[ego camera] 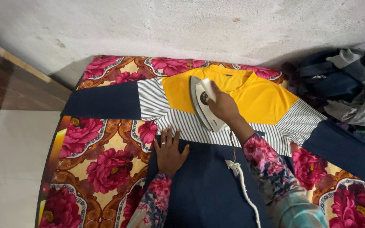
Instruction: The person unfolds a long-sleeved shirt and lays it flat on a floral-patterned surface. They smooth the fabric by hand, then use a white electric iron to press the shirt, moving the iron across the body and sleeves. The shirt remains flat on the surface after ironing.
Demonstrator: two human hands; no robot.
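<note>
A long-sleeved shirt [258, 99] lies spread flat, yellow at the chest, striped grey-white across the middle, navy on the sleeves and lower body. My right hand [222, 105] grips the handle of a white and grey electric iron [203, 105], which rests on the yellow and striped part. Its white braided cord [243, 185] trails down toward me. My left hand [170, 152] lies flat with fingers spread on the navy lower body of the shirt, at its left edge.
The shirt lies on a blanket [93, 169] with large pink flowers on orange. A heap of dark and grey clothes [343, 84] sits at the upper right. A rough white wall [182, 25] runs behind; pale floor [13, 160] lies to the left.
</note>
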